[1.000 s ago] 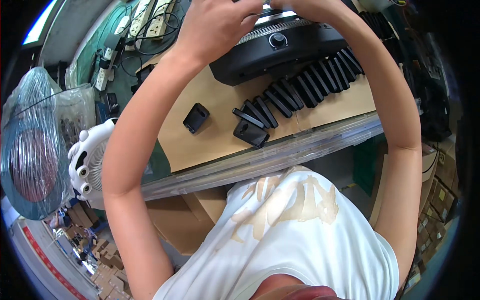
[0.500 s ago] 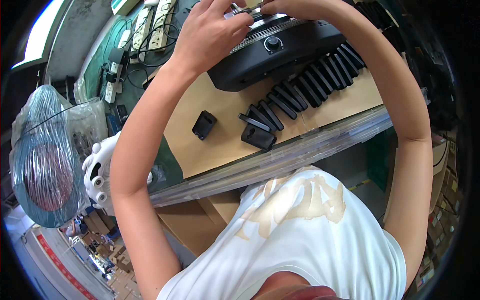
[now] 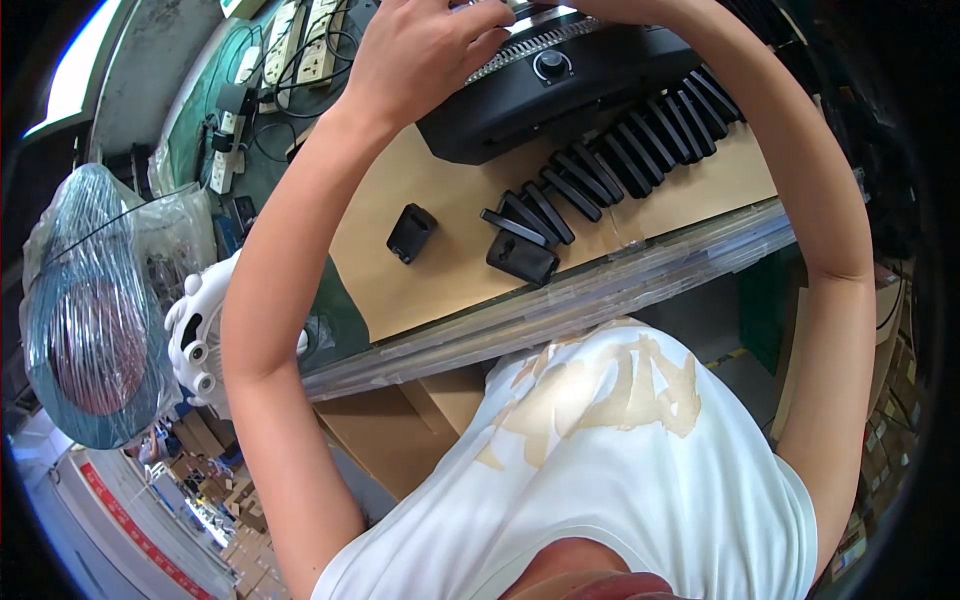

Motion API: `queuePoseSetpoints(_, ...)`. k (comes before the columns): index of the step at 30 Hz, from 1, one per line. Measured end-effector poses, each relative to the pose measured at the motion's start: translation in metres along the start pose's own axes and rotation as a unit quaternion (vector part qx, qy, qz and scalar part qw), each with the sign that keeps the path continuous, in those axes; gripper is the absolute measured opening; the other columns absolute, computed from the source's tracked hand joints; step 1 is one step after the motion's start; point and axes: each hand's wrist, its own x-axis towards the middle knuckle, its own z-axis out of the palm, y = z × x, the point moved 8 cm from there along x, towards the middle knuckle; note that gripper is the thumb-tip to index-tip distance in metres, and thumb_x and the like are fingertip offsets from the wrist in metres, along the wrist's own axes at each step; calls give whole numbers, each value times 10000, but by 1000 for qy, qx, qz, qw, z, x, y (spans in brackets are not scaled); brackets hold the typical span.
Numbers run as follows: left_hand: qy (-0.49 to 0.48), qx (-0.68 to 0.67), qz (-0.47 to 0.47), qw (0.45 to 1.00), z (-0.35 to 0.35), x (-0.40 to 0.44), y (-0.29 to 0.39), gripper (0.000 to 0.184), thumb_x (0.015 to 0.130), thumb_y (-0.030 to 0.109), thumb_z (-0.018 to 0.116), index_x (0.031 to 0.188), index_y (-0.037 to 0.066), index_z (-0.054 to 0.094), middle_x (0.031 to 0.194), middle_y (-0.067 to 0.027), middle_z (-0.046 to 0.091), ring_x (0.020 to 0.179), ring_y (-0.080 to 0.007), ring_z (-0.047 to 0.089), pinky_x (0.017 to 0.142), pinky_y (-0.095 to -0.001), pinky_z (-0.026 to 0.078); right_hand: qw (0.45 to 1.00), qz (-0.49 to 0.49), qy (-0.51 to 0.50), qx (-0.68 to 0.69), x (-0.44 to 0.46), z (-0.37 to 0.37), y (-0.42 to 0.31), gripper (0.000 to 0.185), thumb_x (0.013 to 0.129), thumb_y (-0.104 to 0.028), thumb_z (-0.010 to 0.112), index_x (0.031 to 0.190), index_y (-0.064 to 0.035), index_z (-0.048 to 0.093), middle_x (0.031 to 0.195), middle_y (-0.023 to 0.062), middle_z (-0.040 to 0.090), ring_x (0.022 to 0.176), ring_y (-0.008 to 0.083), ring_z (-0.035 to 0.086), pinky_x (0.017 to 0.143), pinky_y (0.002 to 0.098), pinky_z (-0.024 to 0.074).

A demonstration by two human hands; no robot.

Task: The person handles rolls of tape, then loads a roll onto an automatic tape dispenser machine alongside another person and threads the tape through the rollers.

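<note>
My left hand (image 3: 428,45) reaches over the left end of a black machine (image 3: 560,90) with a round knob (image 3: 551,65) and a ridged metal strip along its top. Its fingers are curled together at the upper edge of the view; what they grip is cut off. Only the back part of my right hand (image 3: 625,8) shows, above the machine, with its fingertips out of view. In front of the machine lies a leaning row of black plastic pieces (image 3: 625,160). A black plastic shell (image 3: 522,257) lies at the row's near end, and another black shell (image 3: 411,233) sits apart to the left.
Brown board (image 3: 400,300) covers the bench, with a taped front edge (image 3: 560,290). Power strips (image 3: 283,45) and cables lie at upper left. A plastic-wrapped oval object (image 3: 92,310) and a white rounded device (image 3: 200,325) stand left. Cardboard (image 3: 385,440) is below the bench.
Both hands have shifted slightly up, so more of their fingers is cut off by the top edge. The machine and black pieces also sit a little higher in view.
</note>
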Motion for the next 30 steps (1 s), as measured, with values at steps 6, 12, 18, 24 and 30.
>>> queuePoseSetpoints(6, -20, 5, -4, 1000, -1, 3, 2, 140, 816, 84, 711, 939, 68, 644, 1084, -126, 569, 974, -305, 566, 841, -409, 502, 999, 1, -19, 47, -6, -7, -7, 320, 871, -248, 690, 1023, 19, 601, 913, 212, 684, 898, 375, 667, 777, 418, 518)
queuePoseSetpoints(12, 11, 0, 30, 999, 3, 7, 2, 150, 817, 73, 719, 950, 69, 651, 1086, -126, 572, 957, -298, 571, 826, -409, 506, 1000, -6, 8, -14, 2, -1, 3, 321, 884, -265, 656, 1022, 21, 608, 919, 219, 696, 901, 391, 676, 780, 430, 529)
queuePoseSetpoints(18, 8, -31, -2, 999, 2, 2, -3, 132, 818, 67, 725, 931, 69, 657, 1067, -112, 576, 904, -293, 572, 787, -401, 507, 995, -28, 73, -54, -6, -18, -10, 276, 871, -243, 638, 971, 14, 643, 915, 226, 709, 901, 411, 683, 798, 443, 537)
queuePoseSetpoints(24, 7, -1, -63, 998, -5, 2, -8, 160, 807, 51, 716, 959, 83, 678, 1051, -109, 581, 937, -302, 569, 822, -401, 498, 994, 67, 80, 45, -36, -35, -7, 217, 853, -176, 633, 951, 11, 684, 887, 210, 712, 870, 368, 699, 766, 422, 545)
queuePoseSetpoints(30, -46, 51, -14, 998, 6, 29, -8, 246, 858, 136, 686, 1101, 174, 703, 1289, -149, 511, 1151, -335, 491, 966, -443, 442, 955, 204, -64, 205, -42, -7, 10, 121, 876, -102, 612, 955, -48, 687, 699, 68, 613, 582, 162, 585, 504, 308, 450)
